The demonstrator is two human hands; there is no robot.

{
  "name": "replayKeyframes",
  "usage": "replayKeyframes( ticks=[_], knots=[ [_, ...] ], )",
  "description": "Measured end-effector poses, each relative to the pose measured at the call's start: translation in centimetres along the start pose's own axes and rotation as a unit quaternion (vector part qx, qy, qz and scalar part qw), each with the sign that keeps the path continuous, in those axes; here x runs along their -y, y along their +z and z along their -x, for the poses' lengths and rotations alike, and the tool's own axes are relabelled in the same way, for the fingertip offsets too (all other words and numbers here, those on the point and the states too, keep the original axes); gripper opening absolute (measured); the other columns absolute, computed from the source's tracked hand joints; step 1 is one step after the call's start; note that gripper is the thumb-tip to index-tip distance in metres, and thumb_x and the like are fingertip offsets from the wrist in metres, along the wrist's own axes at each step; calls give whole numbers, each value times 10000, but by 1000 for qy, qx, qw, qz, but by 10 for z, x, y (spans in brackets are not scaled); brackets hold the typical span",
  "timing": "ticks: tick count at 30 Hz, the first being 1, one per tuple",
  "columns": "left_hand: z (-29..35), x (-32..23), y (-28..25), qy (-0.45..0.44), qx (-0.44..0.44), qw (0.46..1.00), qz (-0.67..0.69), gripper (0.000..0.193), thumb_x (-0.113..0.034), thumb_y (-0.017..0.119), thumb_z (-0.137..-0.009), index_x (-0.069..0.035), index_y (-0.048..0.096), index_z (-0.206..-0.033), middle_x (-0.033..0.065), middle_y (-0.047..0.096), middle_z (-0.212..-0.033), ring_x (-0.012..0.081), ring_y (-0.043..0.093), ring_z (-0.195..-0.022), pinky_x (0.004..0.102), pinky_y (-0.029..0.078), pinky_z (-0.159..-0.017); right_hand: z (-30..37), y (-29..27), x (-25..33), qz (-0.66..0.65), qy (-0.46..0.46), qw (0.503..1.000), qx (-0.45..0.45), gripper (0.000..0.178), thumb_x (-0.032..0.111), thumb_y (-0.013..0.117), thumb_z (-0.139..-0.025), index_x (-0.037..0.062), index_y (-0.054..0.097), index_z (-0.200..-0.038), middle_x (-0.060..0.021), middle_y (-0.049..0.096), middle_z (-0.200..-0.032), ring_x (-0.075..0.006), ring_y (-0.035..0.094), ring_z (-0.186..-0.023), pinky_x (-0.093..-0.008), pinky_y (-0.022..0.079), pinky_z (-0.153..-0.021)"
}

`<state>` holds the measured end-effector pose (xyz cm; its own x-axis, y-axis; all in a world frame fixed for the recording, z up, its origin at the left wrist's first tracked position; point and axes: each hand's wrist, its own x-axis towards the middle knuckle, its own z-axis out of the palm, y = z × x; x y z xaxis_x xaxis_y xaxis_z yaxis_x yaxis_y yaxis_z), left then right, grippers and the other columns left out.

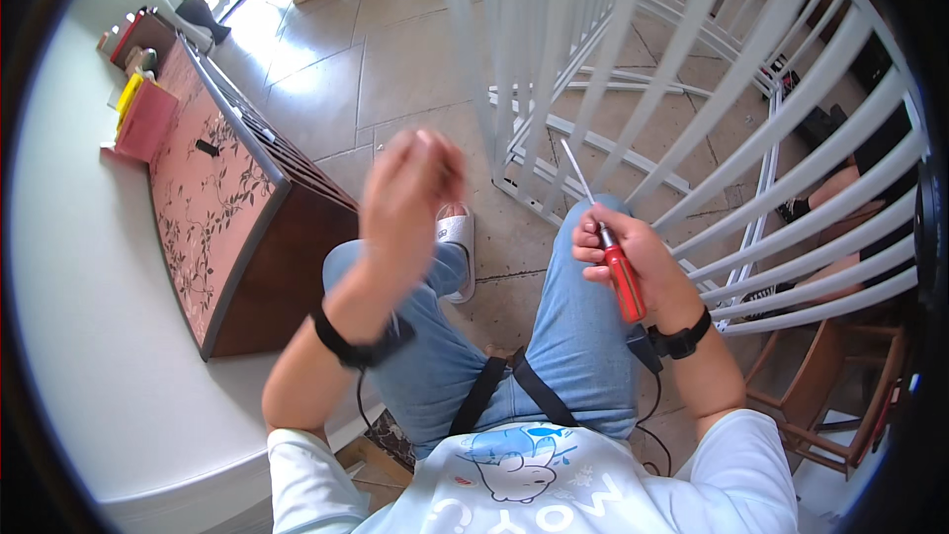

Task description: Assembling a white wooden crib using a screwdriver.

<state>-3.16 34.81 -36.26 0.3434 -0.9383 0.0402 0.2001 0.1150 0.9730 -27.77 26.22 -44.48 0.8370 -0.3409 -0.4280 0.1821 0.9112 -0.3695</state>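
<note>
While seated on tiled floor (395,69), knees up in blue jeans (583,336). Right hand (628,257) at about four o'clock from picture centre, clenched around a screwdriver (613,252): red handle gripped in the fist, butt end pointing down toward the wrist, thin metal shaft angled up toward eleven o'clock, tip close before the bars of a white slatted rail (692,89). Black band on the right wrist, cable trailing from it toward six o'clock.

Left hand (405,198) raised near centre, at about nine o'clock from the screwdriver and well apart from it, blurred; fingers up, nothing seen in it, open or curled not to be told. Black band and cable on that wrist too.

White slatted rail fanning from twelve to four o'clock, more white slatted pieces lying on the floor behind it. White slipper (460,247) between the knees, on the tiles. Low chest with a pink floral top (208,198) at nine o'clock along a white wall, a yellow and pink box (143,114) at its far end toward ten o'clock. Wooden chair (840,405) at four o'clock, near the rim.
</note>
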Motion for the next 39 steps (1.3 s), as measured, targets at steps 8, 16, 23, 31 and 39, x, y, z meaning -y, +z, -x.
replayKeyframes(
  ticks=[8,16,23,31,39],
  knots=[
    [-45,58,-60,-87,211,902,-365,304,-258,584,-922,7,520,-1057,88,504,-727,211,530,-681,355,445,-614,-89,19,-31,37,-195,965,-170,249,243,442,-1021,69,499,-853,6,411,-703,-90,402,-611,-239,386,-554],
    [-16,59,-74,-118,72,919,-369,416,-392,572,-929,23,558,-968,236,601,-756,383,595,-681,437,468,-644,-201,84,-41,58,-243,951,-182,261,284,450,-1022,86,522,-866,5,434,-684,-92,414,-587,-245,412,-559],
    [-17,-35,-136,-50,2,886,-461,255,-217,651,-887,12,552,-941,121,546,-616,161,496,-534,300,391,-522,-231,54,-26,255,-301,918,-49,231,257,461,-1018,61,549,-934,71,340,-669,-39,321,-549,-227,285,-519],
    [-68,63,-135,35,-251,903,-346,292,-188,741,-820,40,560,-846,88,642,-671,76,533,-602,254,432,-549,-288,-86,-14,293,-118,874,-369,292,178,585,-885,-29,576,-1091,-17,524,-746,-103,419,-554,-272,362,-507],
    [-154,180,-199,83,-301,933,-182,319,-314,602,-955,-9,606,-860,36,670,-719,81,542,-646,244,432,-621,-338,-100,-14,453,-83,812,-359,252,171,615,-884,-51,651,-999,-69,649,-873,-134,523,-611,-288,411,-505]
  ],
)
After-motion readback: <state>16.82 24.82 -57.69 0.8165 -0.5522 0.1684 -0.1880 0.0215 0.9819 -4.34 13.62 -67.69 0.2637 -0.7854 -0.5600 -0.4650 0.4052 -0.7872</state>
